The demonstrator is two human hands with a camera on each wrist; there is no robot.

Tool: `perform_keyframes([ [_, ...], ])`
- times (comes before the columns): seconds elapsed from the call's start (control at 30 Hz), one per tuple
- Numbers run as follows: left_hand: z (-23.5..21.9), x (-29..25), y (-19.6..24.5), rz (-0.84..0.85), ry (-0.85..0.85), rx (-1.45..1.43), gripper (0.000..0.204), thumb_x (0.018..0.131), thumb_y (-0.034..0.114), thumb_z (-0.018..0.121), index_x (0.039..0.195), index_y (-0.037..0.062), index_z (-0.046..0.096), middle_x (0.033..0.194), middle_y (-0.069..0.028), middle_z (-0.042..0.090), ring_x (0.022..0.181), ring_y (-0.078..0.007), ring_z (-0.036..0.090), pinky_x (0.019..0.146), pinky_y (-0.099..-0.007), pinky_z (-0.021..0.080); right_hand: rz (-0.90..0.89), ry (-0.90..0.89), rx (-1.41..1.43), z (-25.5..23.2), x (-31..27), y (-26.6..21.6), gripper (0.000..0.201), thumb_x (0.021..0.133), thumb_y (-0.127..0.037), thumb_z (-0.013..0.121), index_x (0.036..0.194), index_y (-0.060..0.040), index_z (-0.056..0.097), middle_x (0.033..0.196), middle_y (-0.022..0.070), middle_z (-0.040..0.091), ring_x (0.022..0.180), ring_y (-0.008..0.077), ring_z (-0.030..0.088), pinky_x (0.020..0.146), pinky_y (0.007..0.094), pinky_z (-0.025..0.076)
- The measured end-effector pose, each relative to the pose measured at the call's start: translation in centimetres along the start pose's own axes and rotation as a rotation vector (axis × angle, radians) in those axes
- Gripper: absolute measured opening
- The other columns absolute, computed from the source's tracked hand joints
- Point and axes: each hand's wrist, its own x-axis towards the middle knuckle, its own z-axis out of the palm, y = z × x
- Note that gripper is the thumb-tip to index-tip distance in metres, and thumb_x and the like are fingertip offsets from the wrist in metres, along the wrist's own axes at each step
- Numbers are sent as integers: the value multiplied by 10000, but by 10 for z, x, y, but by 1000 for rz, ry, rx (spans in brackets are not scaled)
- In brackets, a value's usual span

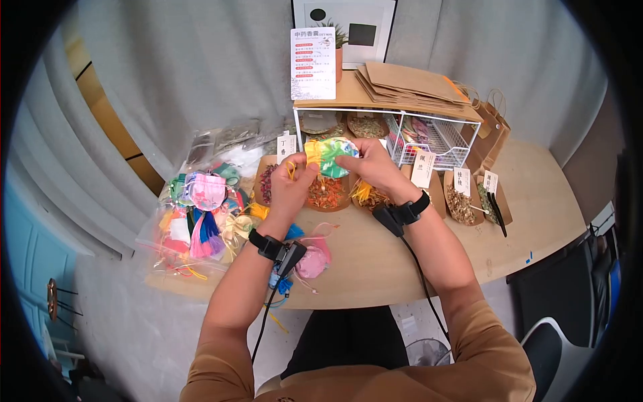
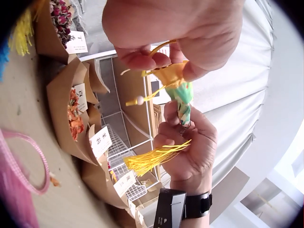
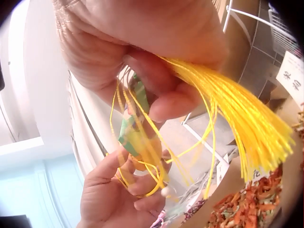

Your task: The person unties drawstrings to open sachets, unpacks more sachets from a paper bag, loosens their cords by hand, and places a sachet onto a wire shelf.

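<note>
1. We hold a small pouch [image 1: 336,165] in the air above the table [image 1: 375,268], in front of the shelf [image 1: 321,102]; it is green patterned with white and blue, gathered at a yellow end, with thin yellow cords, a pale bead [image 2: 140,100] and a bushy yellow tassel [image 3: 237,114]
2. Our left hand [image 1: 295,184] pinches the gathered end; our right hand [image 1: 380,166] grips the opposite end, the tassel spilling beside its fingers
3. We read 中药香囊 heading a white sign [image 1: 313,84]; its lower lines are too small
4. One card [image 1: 287,147] says 丁香, another card [image 1: 422,170] 佩兰
5. One brown paper tray [image 2: 48,35] holds dark red dried buds [image 2: 61,21], the next tray [image 2: 59,102] orange-red pieces [image 2: 75,114]
6. A clear plastic bag [image 1: 151,234] lies under or around piled pouches [image 1: 207,191]; we cannot tell which
</note>
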Motion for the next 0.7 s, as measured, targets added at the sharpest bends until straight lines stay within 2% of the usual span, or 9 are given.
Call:
perform_keyframes([
  [0.07,-6,2,-3,31,20,42,301,854,65,674,1113,-7,538,833,3,611,737,-24,560,607,-175,442,24,-18,177,0,-6,-8,186,812,-139,682,963,-30,674,773,6,660,536,36,531,441,192,438],
  [0.1,-4,2,-3,37,24,38,301,854,65,674,1113,-7,538,833,3,611,737,-24,560,607,-175,442,6,-79,228,-3,-3,-3,222,823,-90,665,1034,-24,639,817,10,661,552,27,548,450,174,454],
  [0.17,1,1,-3,146,67,-77,397,816,50,713,1152,-9,511,956,-42,635,851,-63,603,730,-201,497,-27,-132,295,-4,0,2,227,826,-78,667,1042,-19,631,819,8,658,550,29,550,451,173,458],
  [0.2,2,0,0,149,74,-80,397,816,50,713,1152,-9,511,956,-42,635,851,-63,603,730,-201,497,-57,-180,370,-2,0,5,232,829,-66,668,1051,-13,623,821,7,656,548,31,553,452,172,462],
  [0.23,2,-1,3,143,-3,-66,384,809,51,717,1135,-7,522,964,-40,635,807,-62,600,667,-189,488,-37,-191,411,0,1,9,283,830,-57,675,1098,-4,599,822,8,650,554,40,566,464,173,475],
  [0.3,3,-2,5,136,-76,-56,371,802,52,720,1117,-5,534,972,-38,635,763,-61,597,604,-177,479,-17,-220,412,2,2,12,302,827,-59,680,1110,-2,592,830,13,653,552,45,571,472,173,480],
  [0.37,3,-3,3,170,-61,112,391,770,31,746,1101,-6,541,996,-44,637,851,-87,618,713,-215,512,9,-246,419,3,2,17,320,824,-60,685,1123,-1,585,838,19,655,551,50,575,480,173,486],
  [0.47,2,-4,2,211,-45,178,424,731,13,775,1089,-4,550,1003,-47,637,890,-97,620,783,-240,515,52,-275,385,2,5,22,333,817,-23,671,1137,1,578,861,28,659,575,55,589,489,176,490],
  [0.7,3,-7,2,280,-35,290,413,697,-16,778,1058,4,576,993,-33,639,891,-83,610,796,-232,506,80,-204,88,-5,6,16,410,744,59,627,1147,5,579,925,37,665,740,77,615,576,208,503],
])
